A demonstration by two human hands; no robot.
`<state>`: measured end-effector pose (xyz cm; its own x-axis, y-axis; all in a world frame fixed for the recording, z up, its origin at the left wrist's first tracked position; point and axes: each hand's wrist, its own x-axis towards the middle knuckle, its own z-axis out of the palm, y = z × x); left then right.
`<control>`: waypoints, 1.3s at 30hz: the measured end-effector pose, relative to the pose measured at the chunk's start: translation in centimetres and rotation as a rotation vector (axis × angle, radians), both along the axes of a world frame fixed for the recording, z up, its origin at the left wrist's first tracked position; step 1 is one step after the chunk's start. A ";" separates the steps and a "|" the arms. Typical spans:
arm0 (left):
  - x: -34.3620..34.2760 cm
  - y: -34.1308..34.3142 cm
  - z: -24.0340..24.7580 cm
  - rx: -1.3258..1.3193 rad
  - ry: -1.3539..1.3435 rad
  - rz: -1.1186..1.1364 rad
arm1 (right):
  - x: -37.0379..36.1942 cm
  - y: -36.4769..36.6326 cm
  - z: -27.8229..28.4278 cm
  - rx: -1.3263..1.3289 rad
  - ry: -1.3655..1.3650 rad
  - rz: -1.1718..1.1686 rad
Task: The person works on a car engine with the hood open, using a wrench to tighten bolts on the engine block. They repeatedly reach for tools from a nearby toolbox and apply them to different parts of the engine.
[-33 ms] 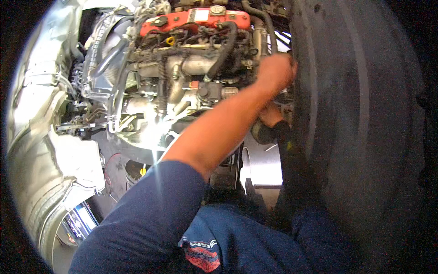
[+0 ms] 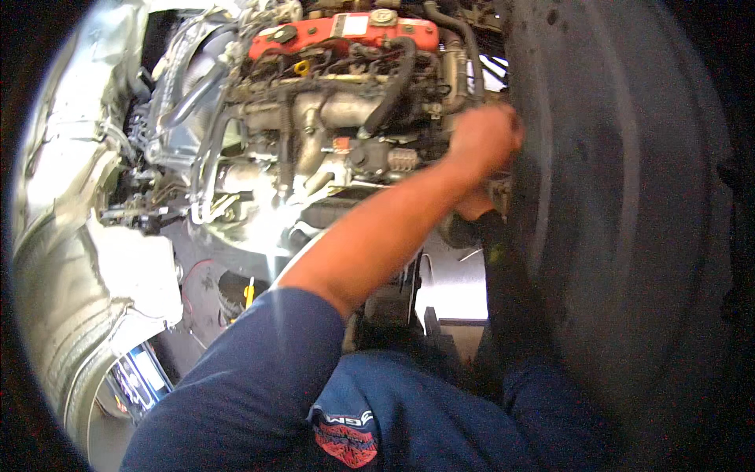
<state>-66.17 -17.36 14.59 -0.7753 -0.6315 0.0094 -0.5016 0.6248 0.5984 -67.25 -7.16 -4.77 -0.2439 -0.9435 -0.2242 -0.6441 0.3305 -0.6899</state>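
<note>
My left arm reaches across to the right, and my left hand (image 2: 486, 140) is curled into a fist at the right side of the engine (image 2: 334, 110), against the dark panel. Its fingers are blurred and turned away, so anything inside the grip is hidden. Below it, my right hand (image 2: 474, 206) comes up in a black sleeve, partly covered by my left wrist. The fingers of that hand reach out of sight among the engine parts. A dark rounded part (image 2: 458, 232) sits just under the right wrist.
A red valve cover (image 2: 346, 35) tops the engine, with black hoses (image 2: 391, 86) below it. A large dark panel (image 2: 613, 197) closes off the right side. Bare metal bodywork (image 2: 59, 236) curves along the left. A bright lamp glare (image 2: 275, 224) lies at the engine's near edge.
The view has shifted slightly, so the engine appears a little further right. My left fist has come slightly nearer; my right hand stays low beside the engine.
</note>
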 end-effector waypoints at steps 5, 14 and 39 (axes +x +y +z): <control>8.3 7.4 5.2 -0.173 0.113 -0.239 | 0.1 1.3 0.4 -0.007 -0.049 -0.009; 1.3 2.7 1.1 -0.128 0.066 -0.121 | -1.1 -1.4 -0.7 -0.031 -0.021 0.013; 2.3 -3.1 1.1 -0.034 0.380 -0.040 | -1.9 -0.3 2.0 -0.010 -0.276 0.060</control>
<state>-63.86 -20.46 15.69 -0.7367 -0.5950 0.3213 -0.2224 0.6619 0.7158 -69.17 -7.44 -2.81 -0.1186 -0.9568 -0.2655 -0.4495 0.2901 -0.8448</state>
